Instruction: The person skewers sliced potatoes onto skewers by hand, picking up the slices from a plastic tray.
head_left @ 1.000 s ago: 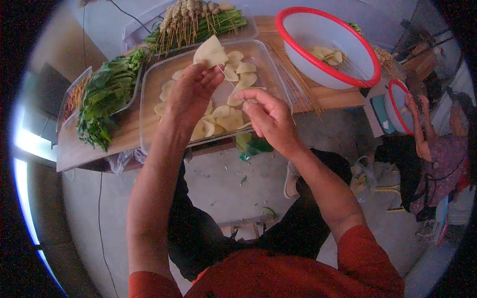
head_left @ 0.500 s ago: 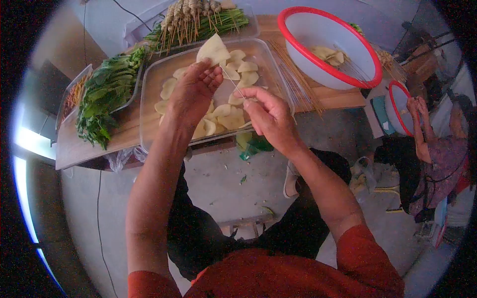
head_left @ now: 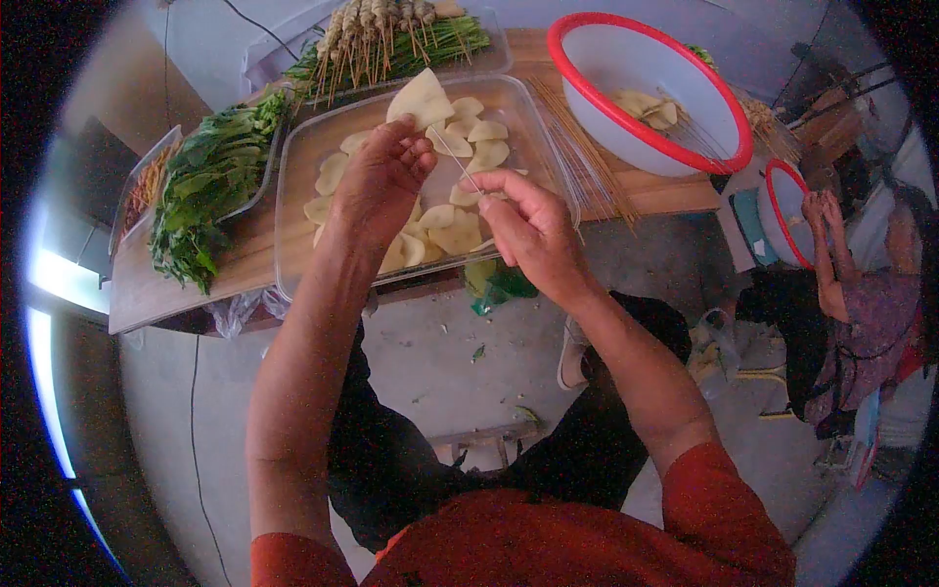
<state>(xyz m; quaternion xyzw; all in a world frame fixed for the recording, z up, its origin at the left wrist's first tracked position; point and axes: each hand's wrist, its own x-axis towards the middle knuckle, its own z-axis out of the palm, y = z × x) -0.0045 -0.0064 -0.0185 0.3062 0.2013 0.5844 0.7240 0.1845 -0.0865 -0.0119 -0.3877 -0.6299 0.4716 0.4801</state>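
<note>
In the upper middle of the frame, slice (head_left: 421,98): pale yellow and flat, held up over the tray (head_left: 536,161), with one corner pointing up.
Left hand (head_left: 383,171): left of the middle, its fingertips pinched tight on the low part of the slice, the other fingers curled in.
Right hand (head_left: 528,230): just right of the middle, thumb and first finger pressed together on a stick (head_left: 456,163), the rest of the fingers folded.
Stick: thin, leaning up and left to the low edge of the slice; I cannot tell if the tip goes in.
Tray: clear, on the wooden table (head_left: 156,293), with more slices (head_left: 455,235) lying in it.
Tub (head_left: 636,147): upper right, white with a red rim, slices and sticks inside.
Loose sticks (head_left: 577,152): between the tray and the tub.
Greens (head_left: 210,166): a leafy pile, upper left.
Food on sticks (head_left: 372,29): top middle, on long green stems (head_left: 445,41).
Other person (head_left: 880,303): far right, both hands up by a smaller red-rimmed tub (head_left: 782,220).
</note>
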